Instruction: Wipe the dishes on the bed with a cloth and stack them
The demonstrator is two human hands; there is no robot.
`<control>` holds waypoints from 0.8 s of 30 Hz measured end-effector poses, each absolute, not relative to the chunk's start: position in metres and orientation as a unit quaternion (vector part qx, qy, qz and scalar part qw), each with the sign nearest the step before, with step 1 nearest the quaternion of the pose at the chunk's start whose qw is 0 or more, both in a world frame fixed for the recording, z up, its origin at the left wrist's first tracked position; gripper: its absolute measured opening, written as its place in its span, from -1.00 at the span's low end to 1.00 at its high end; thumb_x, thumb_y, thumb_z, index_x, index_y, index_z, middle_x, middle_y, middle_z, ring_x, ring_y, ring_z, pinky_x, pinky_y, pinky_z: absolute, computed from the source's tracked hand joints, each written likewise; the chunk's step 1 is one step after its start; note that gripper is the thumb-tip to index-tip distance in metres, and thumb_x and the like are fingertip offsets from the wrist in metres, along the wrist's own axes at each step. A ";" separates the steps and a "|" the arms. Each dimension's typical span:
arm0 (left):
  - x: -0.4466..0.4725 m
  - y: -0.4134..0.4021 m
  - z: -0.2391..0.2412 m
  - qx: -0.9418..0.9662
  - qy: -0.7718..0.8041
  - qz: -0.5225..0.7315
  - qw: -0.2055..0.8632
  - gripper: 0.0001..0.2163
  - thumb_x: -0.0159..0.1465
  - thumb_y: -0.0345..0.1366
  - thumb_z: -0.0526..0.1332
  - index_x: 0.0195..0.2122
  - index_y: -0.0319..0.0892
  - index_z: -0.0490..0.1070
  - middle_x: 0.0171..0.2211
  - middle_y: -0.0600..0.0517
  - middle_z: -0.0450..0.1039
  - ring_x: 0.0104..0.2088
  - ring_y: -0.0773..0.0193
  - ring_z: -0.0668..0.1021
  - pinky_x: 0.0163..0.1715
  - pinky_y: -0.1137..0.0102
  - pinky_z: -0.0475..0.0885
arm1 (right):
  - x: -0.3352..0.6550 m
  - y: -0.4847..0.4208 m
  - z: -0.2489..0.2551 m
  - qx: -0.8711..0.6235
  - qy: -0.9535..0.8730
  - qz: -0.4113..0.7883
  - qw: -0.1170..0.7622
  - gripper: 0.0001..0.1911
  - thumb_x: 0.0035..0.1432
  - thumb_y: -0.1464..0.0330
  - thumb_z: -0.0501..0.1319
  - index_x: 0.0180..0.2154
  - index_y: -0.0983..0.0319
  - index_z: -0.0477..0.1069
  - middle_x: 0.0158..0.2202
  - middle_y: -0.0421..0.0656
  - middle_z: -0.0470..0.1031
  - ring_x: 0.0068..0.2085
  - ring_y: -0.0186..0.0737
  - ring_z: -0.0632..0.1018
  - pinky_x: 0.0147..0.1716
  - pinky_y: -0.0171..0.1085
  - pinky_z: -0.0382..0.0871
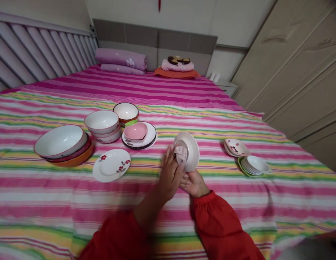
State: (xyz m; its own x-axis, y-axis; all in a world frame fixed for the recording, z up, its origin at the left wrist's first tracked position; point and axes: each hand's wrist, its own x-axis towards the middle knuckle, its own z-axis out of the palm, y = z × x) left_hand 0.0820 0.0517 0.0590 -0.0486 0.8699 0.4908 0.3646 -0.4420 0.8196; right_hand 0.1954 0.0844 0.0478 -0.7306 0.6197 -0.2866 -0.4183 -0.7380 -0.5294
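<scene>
Over the striped bedspread, my right hand grips the lower edge of a small white plate, holding it tilted up on edge. My left hand presses a pale pink cloth against the plate's face, fingers closed on the cloth. Both arms wear red sleeves. A flowered white plate lies just left of my hands.
Stacked large bowls, stacked white bowls, an orange-rimmed bowl and a pink heart dish on a plate sit at the left. Patterned dishes and stacked small saucers lie right. Pillows rest by the headboard; a wardrobe stands right.
</scene>
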 end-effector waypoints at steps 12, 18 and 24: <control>0.081 0.059 0.062 0.442 0.482 0.576 0.490 -0.66 0.21 -0.01 0.18 -0.20 -0.18 0.50 -0.37 0.01 0.52 -0.26 0.20 0.53 -0.19 0.38 0.41 | 0.189 0.086 0.058 -0.278 -0.262 0.832 0.402 -0.66 -0.01 0.21 0.35 -0.51 0.22 0.22 -0.76 -0.47 0.02 -0.77 -0.57 -0.05 -0.81 -0.52 -0.17; 0.085 0.059 0.058 0.321 0.442 0.597 0.588 -0.65 0.13 0.00 0.24 -0.23 -0.18 0.49 -0.32 -0.01 0.55 -0.30 0.23 0.56 -0.35 0.44 0.44 | 0.191 0.091 0.063 -0.346 -0.299 0.737 0.497 -0.58 -0.08 0.15 0.39 -0.53 0.21 0.19 -0.76 -0.47 0.06 -0.77 -0.58 0.01 -0.80 -0.50 -0.18; 0.070 0.072 0.074 0.195 0.358 0.661 0.629 -0.64 0.13 -0.08 0.25 -0.13 -0.19 0.45 -0.14 -0.04 0.56 -0.12 0.15 0.57 -0.11 0.33 0.46 | 0.184 0.090 0.061 -0.394 -0.357 0.679 0.506 -0.58 -0.08 0.09 0.36 -0.54 0.20 0.21 -0.81 -0.44 0.09 -0.78 -0.54 0.04 -0.80 -0.47 -0.19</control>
State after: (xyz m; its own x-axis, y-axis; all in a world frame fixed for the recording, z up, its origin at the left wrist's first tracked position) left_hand 0.0697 0.0718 0.0744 -0.1315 0.9723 -0.1933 -0.6926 0.0494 0.7197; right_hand 0.1842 0.0898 0.0605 -0.1761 0.9689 -0.1737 -0.4058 -0.2322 -0.8840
